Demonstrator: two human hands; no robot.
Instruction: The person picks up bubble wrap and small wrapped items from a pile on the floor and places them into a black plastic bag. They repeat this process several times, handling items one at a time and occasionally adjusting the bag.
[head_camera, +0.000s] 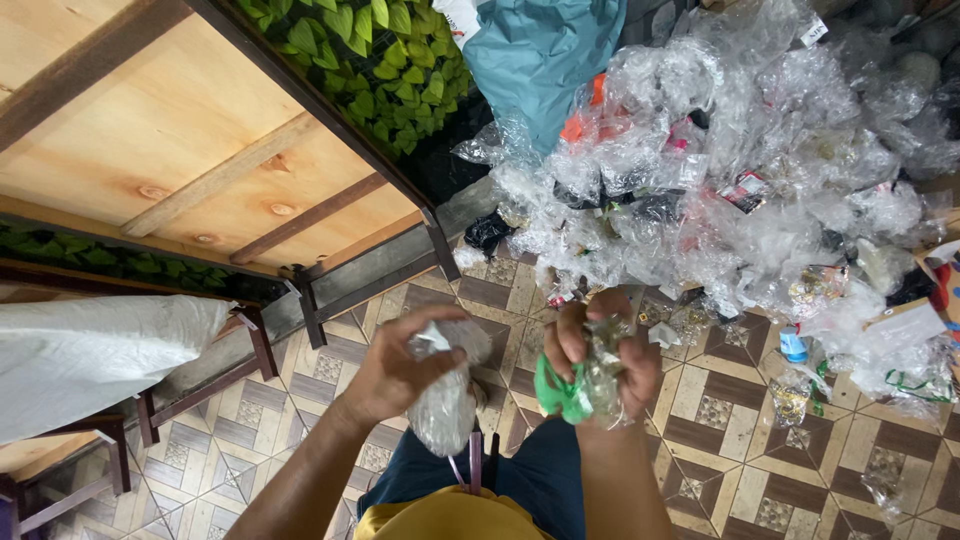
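the left hand (400, 365) closes around a crumpled clear bag (445, 405), fingers wrapped over its top so the bag hangs below the palm, above the person's lap. the right hand (605, 350) bunches a wad of clear film (605, 370) with a green scrap (560, 395) sticking out at its left side; its fingers are curled tight, pressing the wad together. the two hands sit near each other, apart, over the tiled floor (730, 440).

as a judgement, the step in hand looks like gathering and squeezing loose film into bundles, one per hand. the next move would call for a firm hold on both, since slick film springs open, and for care that the green scrap does not slip from the wad.

far and right lies a big pile (740, 170) of clear plastic wrappers, spread across the floor. within it show small red-and-white labels (745, 190) near the middle, an orange scrap (580, 120) at its far left, and black bits here and there. a teal sack (540, 50) stands at the far edge, left of the pile. at the near right lie a small blue-and-white tag (793, 345) and a green-edged wrapper (915, 385). a white sack (90, 350) rests at the left on a dark wooden frame, beneath a pale wooden panel (170, 130), with green leaves (375, 60) beyond it.
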